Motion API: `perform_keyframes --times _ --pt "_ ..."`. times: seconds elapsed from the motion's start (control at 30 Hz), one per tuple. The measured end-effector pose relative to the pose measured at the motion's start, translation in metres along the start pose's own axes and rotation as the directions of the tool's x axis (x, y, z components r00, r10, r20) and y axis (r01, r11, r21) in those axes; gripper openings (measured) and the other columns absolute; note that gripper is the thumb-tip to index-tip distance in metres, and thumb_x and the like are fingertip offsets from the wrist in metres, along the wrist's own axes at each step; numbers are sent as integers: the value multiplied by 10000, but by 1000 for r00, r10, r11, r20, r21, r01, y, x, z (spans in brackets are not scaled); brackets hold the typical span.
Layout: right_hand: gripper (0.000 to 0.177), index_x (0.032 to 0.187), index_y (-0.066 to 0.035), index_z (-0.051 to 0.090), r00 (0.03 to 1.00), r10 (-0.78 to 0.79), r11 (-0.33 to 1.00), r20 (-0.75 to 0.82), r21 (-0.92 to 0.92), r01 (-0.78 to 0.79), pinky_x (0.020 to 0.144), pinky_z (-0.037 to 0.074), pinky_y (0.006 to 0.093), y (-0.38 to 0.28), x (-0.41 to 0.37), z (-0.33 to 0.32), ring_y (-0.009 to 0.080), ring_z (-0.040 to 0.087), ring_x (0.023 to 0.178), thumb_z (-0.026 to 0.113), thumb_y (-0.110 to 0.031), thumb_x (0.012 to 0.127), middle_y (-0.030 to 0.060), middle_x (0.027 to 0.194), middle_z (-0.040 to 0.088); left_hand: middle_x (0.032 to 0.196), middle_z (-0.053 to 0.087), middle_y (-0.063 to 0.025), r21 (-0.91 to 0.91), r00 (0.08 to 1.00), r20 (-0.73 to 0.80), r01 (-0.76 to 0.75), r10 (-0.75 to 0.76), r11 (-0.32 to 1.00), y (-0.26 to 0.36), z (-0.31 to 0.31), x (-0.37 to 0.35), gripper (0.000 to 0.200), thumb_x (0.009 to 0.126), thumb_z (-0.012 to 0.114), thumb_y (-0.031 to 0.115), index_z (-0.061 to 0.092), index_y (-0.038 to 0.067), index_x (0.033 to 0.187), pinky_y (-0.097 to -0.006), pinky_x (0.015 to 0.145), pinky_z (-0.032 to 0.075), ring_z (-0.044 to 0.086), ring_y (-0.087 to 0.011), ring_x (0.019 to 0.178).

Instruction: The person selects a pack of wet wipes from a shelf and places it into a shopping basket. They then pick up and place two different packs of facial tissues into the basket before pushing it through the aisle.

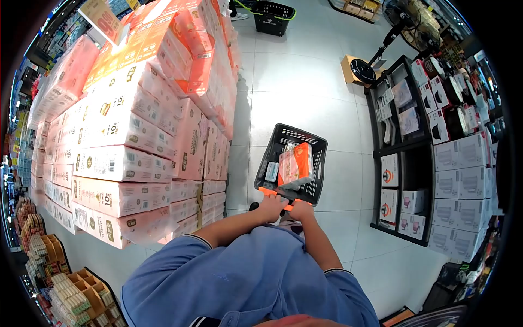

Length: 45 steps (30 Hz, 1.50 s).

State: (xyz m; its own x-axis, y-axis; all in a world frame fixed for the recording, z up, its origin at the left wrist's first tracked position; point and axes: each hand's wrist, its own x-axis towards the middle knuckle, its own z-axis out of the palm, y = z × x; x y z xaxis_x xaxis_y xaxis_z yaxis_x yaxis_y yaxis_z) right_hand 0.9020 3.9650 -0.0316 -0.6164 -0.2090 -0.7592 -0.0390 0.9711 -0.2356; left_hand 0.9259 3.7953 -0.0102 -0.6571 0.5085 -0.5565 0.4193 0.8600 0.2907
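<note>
A black shopping basket [318, 191] with an orange handle [268, 191] stands in front of me on the tiled floor. My left hand [272, 207] and my right hand [301, 210] are both closed around the handle, side by side. Inside the basket lies an orange and white plastic-wrapped pack [303, 163], leaning toward the right side. Left of it is a smaller white and blue pack [271, 171]. Other small items behind these are too small to make out.
Tall stacks of pink tissue packs [125, 163] rise close on my left, with a price sign [101, 20] above. To the right is a black shelf [403, 144] with boxes and a standing fan [364, 71]. Another black basket [271, 20] stands farther ahead.
</note>
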Motion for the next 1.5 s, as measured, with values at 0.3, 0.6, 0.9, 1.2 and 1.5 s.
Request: perform_keyframes --times 0.3,0.6,0.9,1.2,1.5 --pt "314 1099 -103 711 1000 3 997 -16 -82 -4 866 540 388 12 63 -77 267 674 1059 598 -215 829 123 1152 695 1259 528 -187 0 994 -11 112 -112 994 -24 -68 72 587 837 588 237 450 163 1403 -477 897 452 522 -363 1182" --pt "354 992 -46 733 963 -267 960 44 -72 270 877 526 422 68 174 -148 353 668 1007 592 -274 762 195 1066 698 1314 506 -185 -161 944 29 329 -329 931 -37 -125 159 605 801 669 373 494 168 1342 -502 971 432 498 -365 1221" --pt "381 1056 -63 705 831 -450 890 327 93 445 875 508 431 86 242 -205 373 652 1000 605 -245 736 222 1041 686 1304 507 -173 -237 924 -22 367 -383 899 -56 -154 203 612 769 685 295 504 167 1340 -486 956 444 503 -365 1203" --pt "337 955 -87 724 941 -325 914 91 -224 338 844 535 438 73 259 -299 344 670 940 678 -342 738 170 988 705 1100 686 -169 -328 901 243 424 -358 844 -123 -218 293 312 723 633 235 738 95 981 -539 936 417 650 -335 1049" --pt "237 1034 -148 698 995 -98 933 -7 -348 89 850 535 413 56 285 -353 266 677 1005 619 -184 814 86 1040 713 906 722 -84 -226 943 27 330 -333 916 -141 -233 346 214 771 624 223 752 129 916 -596 983 341 678 -256 903"
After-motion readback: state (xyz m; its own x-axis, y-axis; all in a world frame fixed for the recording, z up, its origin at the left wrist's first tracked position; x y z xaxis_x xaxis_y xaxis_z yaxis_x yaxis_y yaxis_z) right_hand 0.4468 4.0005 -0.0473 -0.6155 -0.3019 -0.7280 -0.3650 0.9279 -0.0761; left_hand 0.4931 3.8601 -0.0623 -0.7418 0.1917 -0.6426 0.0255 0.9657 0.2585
